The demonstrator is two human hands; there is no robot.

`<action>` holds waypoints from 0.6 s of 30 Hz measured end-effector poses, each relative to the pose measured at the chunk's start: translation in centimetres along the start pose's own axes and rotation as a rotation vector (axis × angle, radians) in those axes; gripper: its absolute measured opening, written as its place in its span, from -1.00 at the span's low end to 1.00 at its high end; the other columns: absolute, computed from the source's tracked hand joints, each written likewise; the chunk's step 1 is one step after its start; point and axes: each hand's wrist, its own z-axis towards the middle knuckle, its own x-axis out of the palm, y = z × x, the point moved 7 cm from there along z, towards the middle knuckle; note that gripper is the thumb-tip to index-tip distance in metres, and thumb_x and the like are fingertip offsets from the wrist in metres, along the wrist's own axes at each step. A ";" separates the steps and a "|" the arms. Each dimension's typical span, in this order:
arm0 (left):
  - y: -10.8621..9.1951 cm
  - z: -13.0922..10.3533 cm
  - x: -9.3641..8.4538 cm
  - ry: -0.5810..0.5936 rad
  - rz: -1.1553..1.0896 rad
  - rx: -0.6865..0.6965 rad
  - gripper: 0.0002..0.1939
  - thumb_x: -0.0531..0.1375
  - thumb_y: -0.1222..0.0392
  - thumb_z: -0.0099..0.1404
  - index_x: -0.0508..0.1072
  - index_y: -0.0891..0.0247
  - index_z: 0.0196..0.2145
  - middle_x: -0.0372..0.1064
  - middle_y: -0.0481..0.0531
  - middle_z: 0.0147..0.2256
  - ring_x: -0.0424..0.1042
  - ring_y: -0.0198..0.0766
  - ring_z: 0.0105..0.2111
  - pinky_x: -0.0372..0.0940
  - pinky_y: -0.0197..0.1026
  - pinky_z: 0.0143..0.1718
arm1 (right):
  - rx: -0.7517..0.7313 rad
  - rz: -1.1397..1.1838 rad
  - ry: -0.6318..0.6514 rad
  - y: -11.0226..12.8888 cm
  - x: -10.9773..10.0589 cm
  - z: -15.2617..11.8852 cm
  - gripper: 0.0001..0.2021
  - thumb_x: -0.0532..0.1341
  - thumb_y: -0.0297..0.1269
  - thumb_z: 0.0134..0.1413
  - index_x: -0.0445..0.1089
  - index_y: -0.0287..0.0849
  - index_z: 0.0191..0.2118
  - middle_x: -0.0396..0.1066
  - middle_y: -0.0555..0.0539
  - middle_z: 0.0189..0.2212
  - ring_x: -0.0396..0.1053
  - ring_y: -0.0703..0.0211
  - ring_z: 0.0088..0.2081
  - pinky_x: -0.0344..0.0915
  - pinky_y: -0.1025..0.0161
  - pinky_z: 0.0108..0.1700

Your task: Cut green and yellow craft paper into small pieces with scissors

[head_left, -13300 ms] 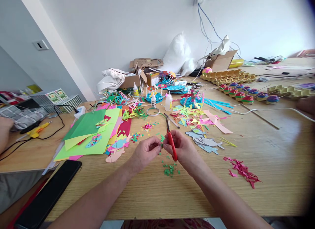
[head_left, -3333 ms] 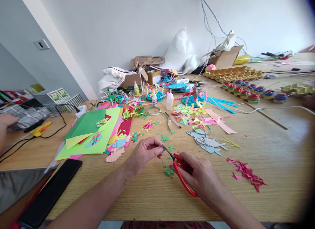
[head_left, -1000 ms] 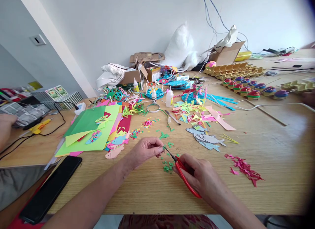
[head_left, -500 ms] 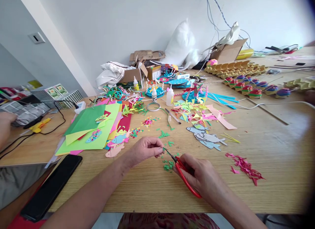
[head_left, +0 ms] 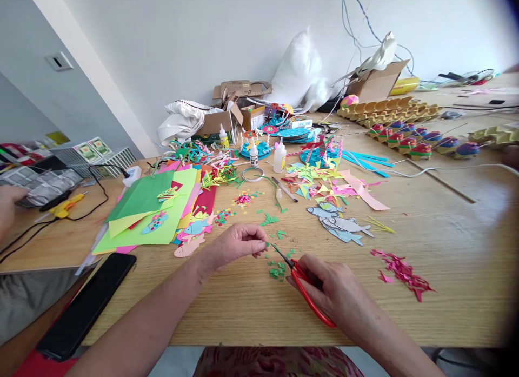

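Green paper (head_left: 267, 246), only a very small piece of it, shows at the fingertips of the left hand (head_left: 239, 240), above the wooden table (head_left: 227, 317) and in front of the body. From my distant place I see the left thumb and forefinger closed together, seemingly pinching this piece by its edge, with the other fingers curled below. The right hand (head_left: 329, 284) is folded around the red handles of the scissors (head_left: 296, 269), and the dark blades point toward the left fingertips, their tips very near to the paper; whether the blades are parted, I cannot tell. I judge the paper to be almost without weight, thin, a little stiff but easy to bend or tear, so a light pinch at the outermost edge should be enough, with the skin kept away from the blades. The scissors I expect to be heavier and rigid, perhaps smooth on the handles, and best held by the loops, as they are now. Green scraps (head_left: 277, 271) lie loose on the table under the blades; such bits would probably slide or blow away at a small touch.
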 end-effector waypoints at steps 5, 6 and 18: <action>-1.3 -0.5 -2.1 -0.049 0.288 -0.010 -0.88 0.09 0.21 0.09 0.31 0.32 -0.50 0.19 -0.11 -0.56 0.19 -0.41 -0.52 0.10 -0.34 -0.44 | -0.010 -0.080 0.064 -0.1 -0.2 -0.3 -0.81 -0.01 -0.19 0.08 0.20 -0.13 -0.48 0.34 0.02 -0.63 0.27 0.23 -0.61 -0.06 0.36 -0.57; -1.7 -0.7 -3.0 -0.080 0.394 -0.008 -0.88 0.08 0.20 0.09 0.32 0.31 -0.49 0.19 -0.11 -0.56 0.18 -0.40 -0.52 0.09 -0.34 -0.46 | -0.016 -0.104 0.069 0.0 -0.3 -0.4 -0.83 0.00 -0.20 0.07 0.21 -0.12 -0.45 0.35 0.01 -0.62 0.28 0.21 -0.60 -0.06 0.35 -0.57; 0.0 0.1 -9.9 -0.200 1.316 0.001 -0.80 -0.02 0.31 0.16 0.36 0.28 -0.52 0.27 -0.01 -0.49 0.25 -0.30 -0.44 0.09 -0.29 -0.41 | 0.030 -0.193 0.093 -1.5 0.2 -0.7 -0.82 0.00 -0.19 0.06 0.24 -0.09 -0.46 0.44 -0.04 -0.58 0.40 0.07 -0.54 -0.05 0.31 -0.58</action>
